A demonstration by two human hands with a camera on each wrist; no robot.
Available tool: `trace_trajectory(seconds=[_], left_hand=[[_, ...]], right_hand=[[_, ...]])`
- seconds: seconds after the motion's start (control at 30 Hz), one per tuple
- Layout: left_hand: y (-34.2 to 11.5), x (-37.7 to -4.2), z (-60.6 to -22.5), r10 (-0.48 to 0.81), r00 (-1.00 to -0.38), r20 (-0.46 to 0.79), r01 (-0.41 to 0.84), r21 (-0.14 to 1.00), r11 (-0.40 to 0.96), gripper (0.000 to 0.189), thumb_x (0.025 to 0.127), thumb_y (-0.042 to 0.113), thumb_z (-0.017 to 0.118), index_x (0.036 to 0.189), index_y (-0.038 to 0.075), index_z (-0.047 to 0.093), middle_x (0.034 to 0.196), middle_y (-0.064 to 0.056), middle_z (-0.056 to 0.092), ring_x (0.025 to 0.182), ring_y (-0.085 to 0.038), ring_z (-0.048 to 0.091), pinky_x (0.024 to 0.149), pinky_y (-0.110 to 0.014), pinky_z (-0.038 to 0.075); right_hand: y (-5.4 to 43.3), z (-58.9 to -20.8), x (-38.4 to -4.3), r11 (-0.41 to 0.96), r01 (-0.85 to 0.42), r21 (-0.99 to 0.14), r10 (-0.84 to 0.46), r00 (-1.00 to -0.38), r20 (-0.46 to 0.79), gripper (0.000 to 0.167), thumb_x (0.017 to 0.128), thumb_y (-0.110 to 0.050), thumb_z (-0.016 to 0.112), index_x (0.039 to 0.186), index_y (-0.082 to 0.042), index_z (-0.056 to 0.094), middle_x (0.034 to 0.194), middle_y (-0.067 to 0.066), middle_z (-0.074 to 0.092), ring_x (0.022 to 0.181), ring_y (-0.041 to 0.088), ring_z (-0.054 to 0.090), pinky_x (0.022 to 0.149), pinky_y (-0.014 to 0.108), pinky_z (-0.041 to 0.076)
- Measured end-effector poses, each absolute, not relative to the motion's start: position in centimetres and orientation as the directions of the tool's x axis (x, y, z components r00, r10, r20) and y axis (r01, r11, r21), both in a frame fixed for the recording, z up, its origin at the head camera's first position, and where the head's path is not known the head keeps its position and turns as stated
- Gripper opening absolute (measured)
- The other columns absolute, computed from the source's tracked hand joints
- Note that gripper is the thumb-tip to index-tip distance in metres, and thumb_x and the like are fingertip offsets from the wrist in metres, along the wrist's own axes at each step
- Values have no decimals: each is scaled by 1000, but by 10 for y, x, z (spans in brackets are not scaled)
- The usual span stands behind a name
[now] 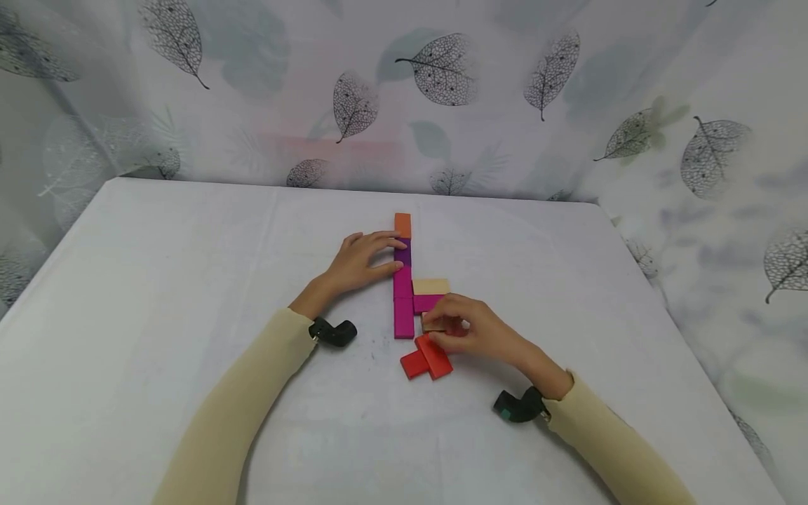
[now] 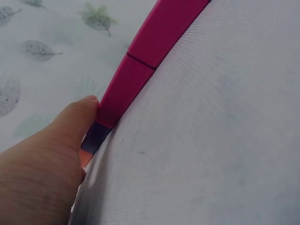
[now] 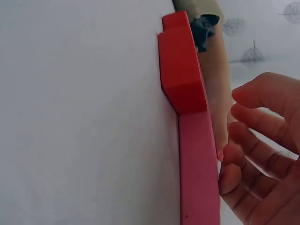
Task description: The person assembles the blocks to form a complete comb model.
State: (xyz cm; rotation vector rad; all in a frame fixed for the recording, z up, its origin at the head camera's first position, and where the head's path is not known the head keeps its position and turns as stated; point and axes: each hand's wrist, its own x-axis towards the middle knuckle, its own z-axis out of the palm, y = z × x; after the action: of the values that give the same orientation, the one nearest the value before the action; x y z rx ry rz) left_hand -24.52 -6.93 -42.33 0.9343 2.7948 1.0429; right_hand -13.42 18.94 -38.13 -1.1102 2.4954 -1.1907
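My left hand [image 1: 361, 263] lies at the far end of a row of blocks, fingers extended over the purple block [image 1: 402, 254]. Its thumb touches the neighbouring magenta block [image 1: 402, 282]; in the left wrist view the thumb meets that magenta block [image 2: 112, 101] at its edge. An orange block [image 1: 402, 223] ends the row. My right hand [image 1: 476, 326] has bent fingers over the near blocks, close to two red blocks [image 1: 438, 359]. In the right wrist view, its fingers hang close above a pink block [image 3: 199, 168]. I cannot tell whether they hold anything.
Another magenta block [image 1: 404, 319] forms the near end of the row. Beside it lie a tan block [image 1: 431, 286] and a short magenta block [image 1: 426, 303]. The white-covered table [image 1: 189, 280] reaches back to a leaf-patterned cloth [image 1: 265, 91]. Both wrists wear black devices [image 1: 332, 332].
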Motion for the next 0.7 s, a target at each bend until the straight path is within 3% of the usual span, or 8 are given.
trace_trajectory(seconds=[0.27, 0.7], left_hand=[[-69, -245, -423, 540, -822, 181, 526, 602, 600, 41, 96, 38, 60, 132, 21, 58, 151, 0, 42, 141, -16, 35, 117, -51, 8], [-69, -245, -424, 538, -825, 173, 522, 597, 609, 41, 96, 39, 60, 132, 21, 58, 152, 1, 42, 142, -15, 34, 118, -50, 8]], right_hand=[[187, -374, -125, 458, -511, -727, -727, -686, 24, 30, 85, -14, 76, 114, -12, 69, 111, -2, 63, 106, 14, 56, 89, 31, 52], [190, -371, -124, 461, -597, -656, -789, -614, 4, 30, 86, -17, 75, 114, -9, 69, 113, 0, 59, 109, 14, 54, 91, 30, 52]])
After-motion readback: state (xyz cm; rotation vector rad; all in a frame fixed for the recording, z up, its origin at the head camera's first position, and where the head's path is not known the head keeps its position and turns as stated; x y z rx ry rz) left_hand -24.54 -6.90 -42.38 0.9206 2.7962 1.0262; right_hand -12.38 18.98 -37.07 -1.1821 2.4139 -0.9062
